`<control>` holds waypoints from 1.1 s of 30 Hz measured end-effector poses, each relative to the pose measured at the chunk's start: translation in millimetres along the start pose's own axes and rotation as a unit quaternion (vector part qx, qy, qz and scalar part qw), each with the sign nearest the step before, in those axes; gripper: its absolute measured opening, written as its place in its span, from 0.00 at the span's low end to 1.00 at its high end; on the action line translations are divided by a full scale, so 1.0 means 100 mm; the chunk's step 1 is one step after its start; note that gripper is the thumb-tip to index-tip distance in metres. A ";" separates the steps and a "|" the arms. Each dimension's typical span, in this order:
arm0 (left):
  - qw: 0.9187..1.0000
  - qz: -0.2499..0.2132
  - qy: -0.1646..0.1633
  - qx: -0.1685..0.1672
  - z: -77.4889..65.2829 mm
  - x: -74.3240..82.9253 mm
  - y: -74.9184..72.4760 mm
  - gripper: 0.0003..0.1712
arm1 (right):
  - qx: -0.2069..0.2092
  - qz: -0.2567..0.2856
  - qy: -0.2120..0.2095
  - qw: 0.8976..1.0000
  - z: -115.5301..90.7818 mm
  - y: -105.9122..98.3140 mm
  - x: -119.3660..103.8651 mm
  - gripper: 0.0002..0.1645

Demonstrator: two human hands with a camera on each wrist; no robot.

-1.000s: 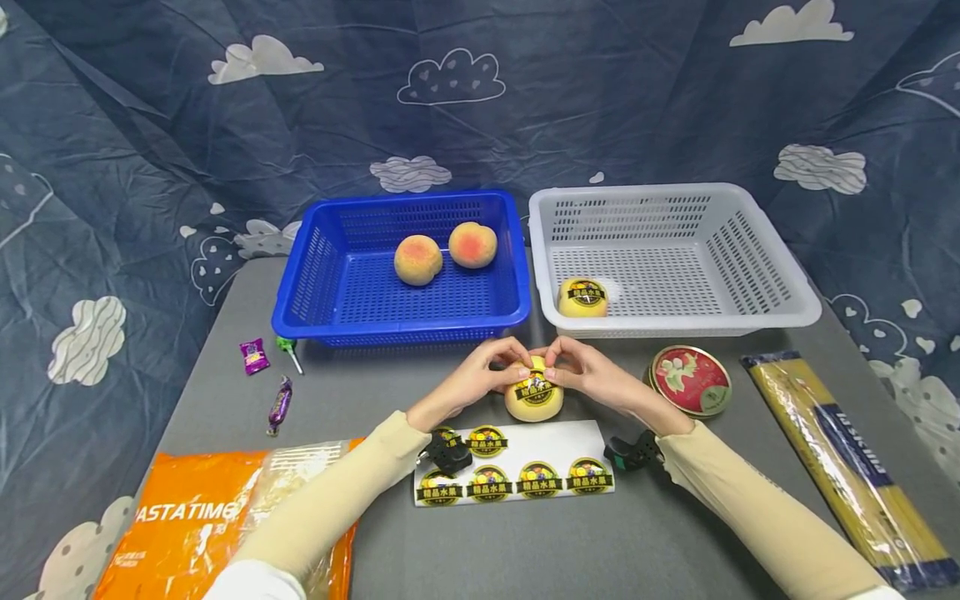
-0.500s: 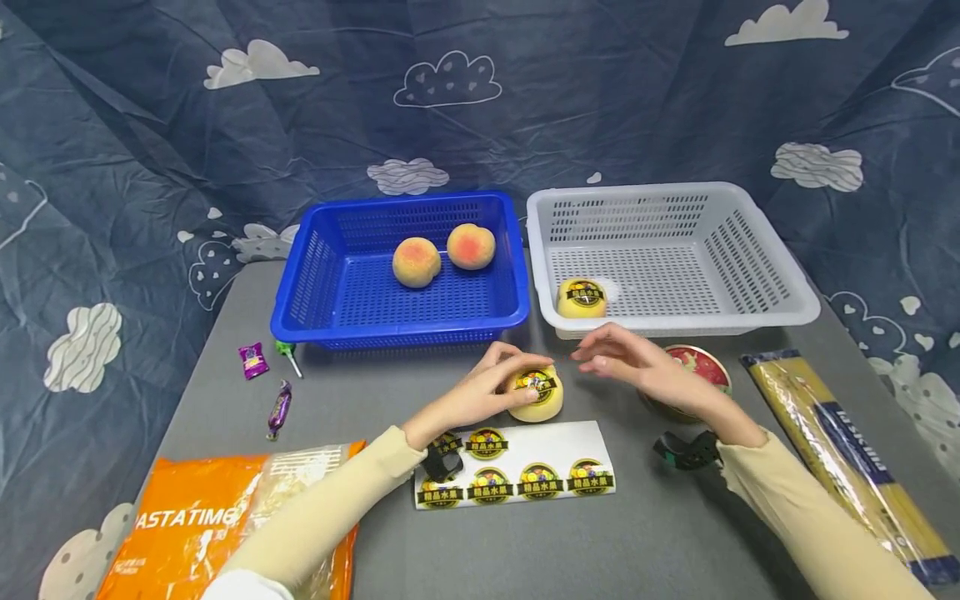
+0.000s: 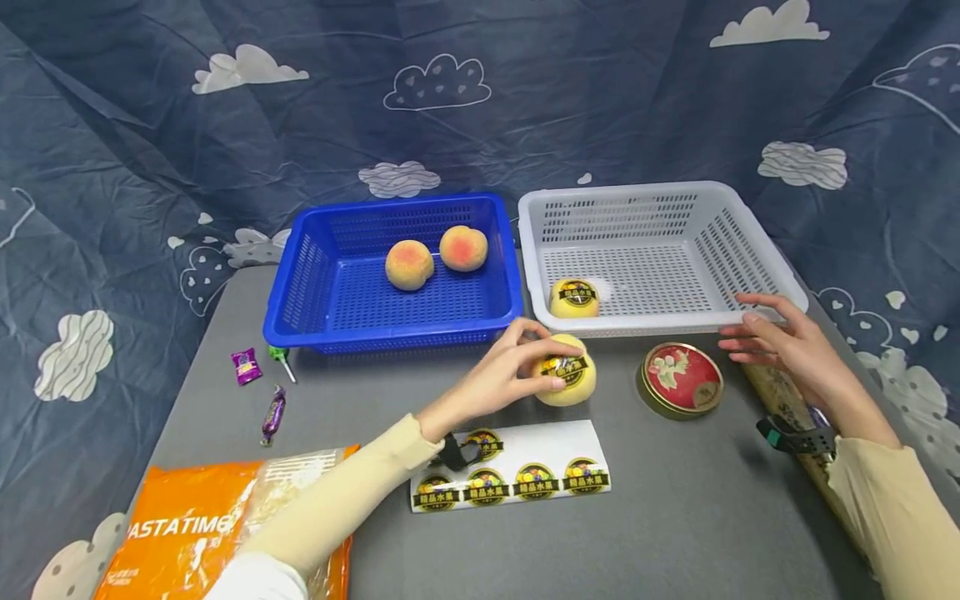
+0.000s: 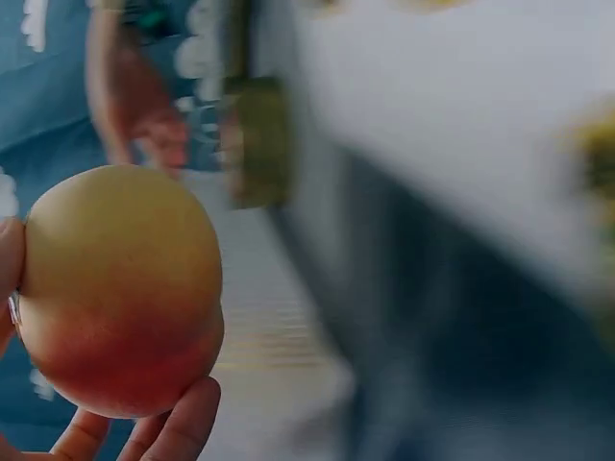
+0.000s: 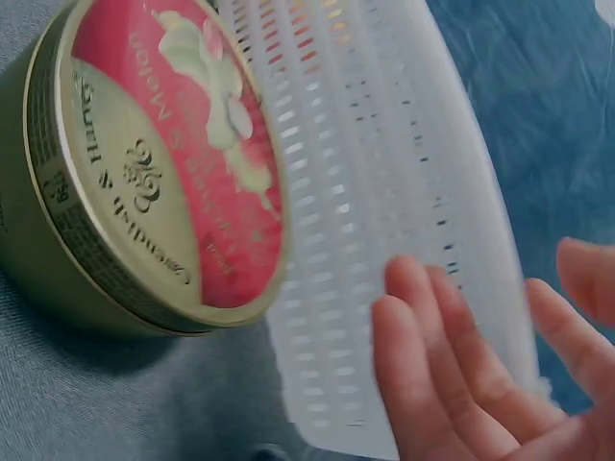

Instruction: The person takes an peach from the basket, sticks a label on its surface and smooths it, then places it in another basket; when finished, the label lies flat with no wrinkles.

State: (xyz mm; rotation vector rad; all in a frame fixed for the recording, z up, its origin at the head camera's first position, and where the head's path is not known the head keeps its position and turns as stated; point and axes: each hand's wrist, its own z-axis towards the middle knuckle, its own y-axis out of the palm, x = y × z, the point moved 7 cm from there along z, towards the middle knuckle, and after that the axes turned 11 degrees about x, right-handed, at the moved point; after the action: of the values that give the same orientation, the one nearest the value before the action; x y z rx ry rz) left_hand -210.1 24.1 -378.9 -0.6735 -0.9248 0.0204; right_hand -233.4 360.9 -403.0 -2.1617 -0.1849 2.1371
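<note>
My left hand (image 3: 513, 367) grips a yellow peach (image 3: 581, 385) that bears a black fruit-label sticker (image 3: 564, 368). In the left wrist view the same peach (image 4: 125, 288) shows its red-blushed side, fingers curled round it. My right hand (image 3: 798, 350) hovers with loose fingers over the right end of the table, near the white basket's front corner, holding nothing. In the right wrist view its relaxed fingers (image 5: 423, 375) overlap the white basket, beside a red and gold round tin (image 5: 183, 163). Below the left hand lies a white sheet of fruit stickers (image 3: 555, 442), partly covered by the wrist camera.
A blue basket (image 3: 397, 333) holds two peaches (image 3: 409, 265). The white basket (image 3: 660, 323) holds one labelled peach (image 3: 576, 298). Wrapped candies (image 3: 273, 414) and a lollipop (image 3: 280, 357) lie left, above an orange pasta bag (image 3: 187, 517). A spaghetti pack (image 3: 772, 387) lies under the right arm.
Both hands were at the peach; my right hand has let go and moved far right. My left hand has moved the peach slightly right and up, off its earlier spot.
</note>
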 end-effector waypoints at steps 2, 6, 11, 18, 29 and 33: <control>1.000 0.017 0.022 -0.002 0.22 0.14 -0.02 0.23 | 0.016 0.039 0.014 0.999 0.08 -0.13 0.19 0.21; 0.998 0.039 0.049 -0.021 0.72 0.30 -0.01 0.24 | 0.048 0.101 0.019 0.994 0.27 -0.36 0.59 0.22; 0.992 0.080 0.062 -0.069 1.30 0.24 0.15 0.25 | 0.071 0.116 0.012 0.991 0.35 -0.46 0.77 0.25; 0.976 0.131 0.009 -0.174 1.68 0.00 0.44 0.25 | 0.060 0.112 0.019 0.992 0.32 -0.43 0.73 0.26; 0.947 0.162 -0.093 -0.263 1.70 -0.10 0.80 0.19 | 0.068 0.114 0.011 0.991 0.33 -0.49 0.78 0.26; 0.939 0.167 -0.106 -0.280 1.67 -0.15 0.83 0.20 | 0.072 0.109 0.013 0.991 0.32 -0.47 0.77 0.26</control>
State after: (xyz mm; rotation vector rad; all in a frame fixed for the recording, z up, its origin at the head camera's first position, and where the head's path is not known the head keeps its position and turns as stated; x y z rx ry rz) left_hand -321.3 173.6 -366.3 -1.3777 -1.0200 0.1383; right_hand -265.3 418.7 -472.7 -2.2150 0.2103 2.1526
